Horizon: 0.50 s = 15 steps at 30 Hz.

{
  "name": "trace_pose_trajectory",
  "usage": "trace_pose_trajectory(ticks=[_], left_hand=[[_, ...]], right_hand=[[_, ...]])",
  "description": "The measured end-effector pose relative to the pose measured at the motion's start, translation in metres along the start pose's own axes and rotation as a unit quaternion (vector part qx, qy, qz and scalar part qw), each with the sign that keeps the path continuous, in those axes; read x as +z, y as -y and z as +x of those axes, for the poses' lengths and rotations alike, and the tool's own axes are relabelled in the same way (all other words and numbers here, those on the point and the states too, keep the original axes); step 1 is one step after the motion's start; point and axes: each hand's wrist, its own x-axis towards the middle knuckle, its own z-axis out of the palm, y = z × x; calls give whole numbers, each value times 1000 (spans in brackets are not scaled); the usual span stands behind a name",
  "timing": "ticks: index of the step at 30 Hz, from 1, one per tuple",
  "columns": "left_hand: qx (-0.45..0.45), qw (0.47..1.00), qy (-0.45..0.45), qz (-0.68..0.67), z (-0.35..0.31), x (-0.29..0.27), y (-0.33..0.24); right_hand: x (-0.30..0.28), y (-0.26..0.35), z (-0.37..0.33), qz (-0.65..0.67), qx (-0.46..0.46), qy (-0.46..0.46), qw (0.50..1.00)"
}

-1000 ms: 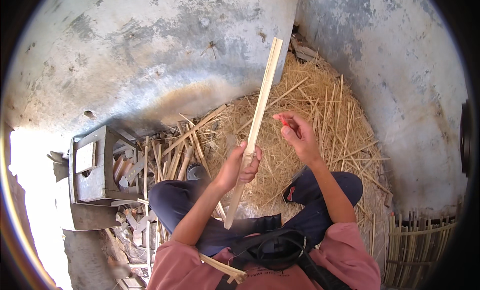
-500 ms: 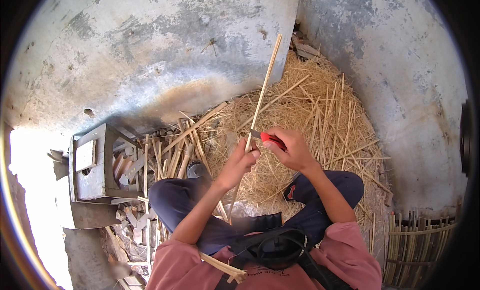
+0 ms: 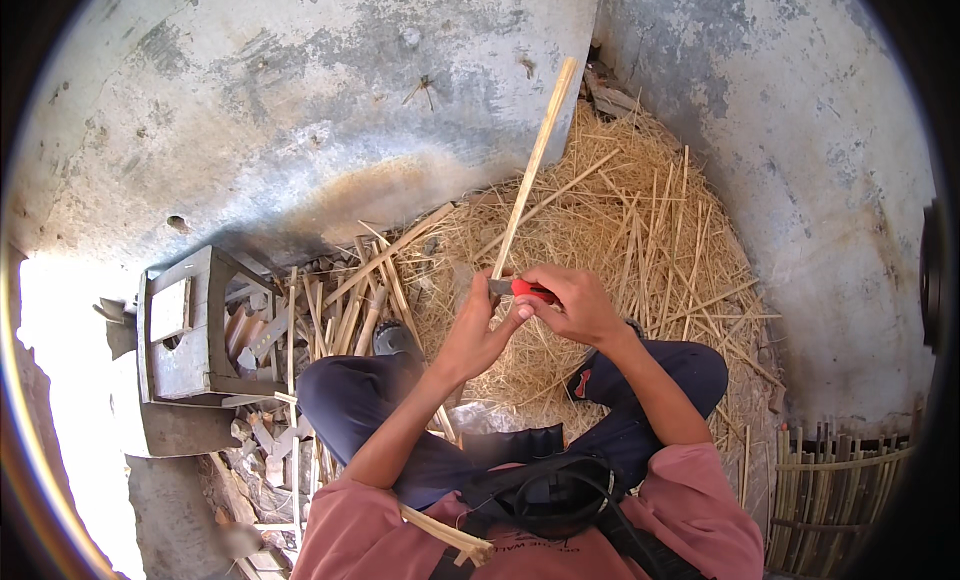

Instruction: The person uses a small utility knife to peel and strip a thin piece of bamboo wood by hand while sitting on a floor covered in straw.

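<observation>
Between my crossed legs and the far wall, a long pale strip of split bamboo [image 3: 537,160] slants up and away to the right. My left hand [image 3: 480,330] is closed around its lower part, thumb pointing toward my other hand. A knife with a red handle [image 3: 532,292] is gripped in my right hand [image 3: 582,305]. Its short grey blade [image 3: 502,287] lies across the strip just at my left fingers. Both hands are close together, the left thumb near or touching the red handle; which of these I cannot tell.
Straw-like shavings [image 3: 620,230] cover the floor ahead, with loose strips on them. A wooden stool [image 3: 185,325] lies on its side at the left, beside wood scraps [image 3: 265,450]. Another wooden piece [image 3: 445,533] lies at my lap. A slatted basket [image 3: 835,500] stands at the right.
The knife and my right hand have come down and slightly left, closer to my left hand. The strip has turned, showing a wider face, and its lower end no longer shows below my hand.
</observation>
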Motion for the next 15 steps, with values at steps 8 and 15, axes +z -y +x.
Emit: trace_pose_trajectory(ticks=[8, 15], left_hand=[[20, 999, -22, 29, 1, 3, 15], [-32, 998, -17, 42, -2, 6, 16]], right_hand=[[3, -1, -1, -18, -26, -18, 999], [6, -2, -2, -13, -42, -38, 998]])
